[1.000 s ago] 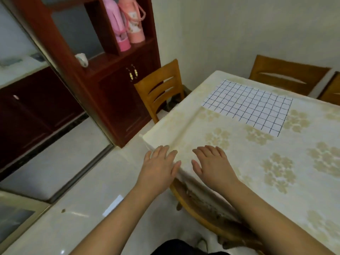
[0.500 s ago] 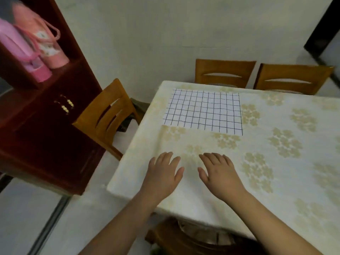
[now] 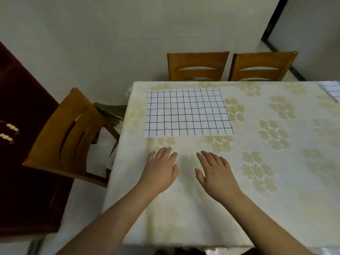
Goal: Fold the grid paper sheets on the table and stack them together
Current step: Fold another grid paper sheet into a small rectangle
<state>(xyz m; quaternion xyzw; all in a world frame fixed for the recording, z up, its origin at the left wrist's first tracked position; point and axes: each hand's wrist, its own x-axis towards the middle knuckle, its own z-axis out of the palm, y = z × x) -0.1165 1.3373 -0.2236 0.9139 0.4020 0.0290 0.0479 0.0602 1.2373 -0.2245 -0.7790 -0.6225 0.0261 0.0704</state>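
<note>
A pale wall (image 3: 128,34) backs a dining corner where a tabletop (image 3: 257,199) is covered by a cream cloth printed with tan flower clusters. Two wooden chairs (image 3: 197,66) stand side by side at the far edge, and a third wooden chair (image 3: 64,137) sits angled at the left side, next to a dark red cabinet (image 3: 22,162). A grid paper sheet (image 3: 187,112) lies flat and unfolded on the far left part of the tabletop, its black lines forming squares on white. At the far right corner, cut off by the picture's edge, is what seems to be another gridded sheet (image 3: 331,89), too little of it showing to be sure. The left hand (image 3: 160,170) and the right hand (image 3: 214,172) are side by side, palms down, just short of the sheet's near edge, apart from it. Both have fingers straight and slightly spread, holding nothing; whether they rest on the cloth or are just above it cannot be told.
</note>
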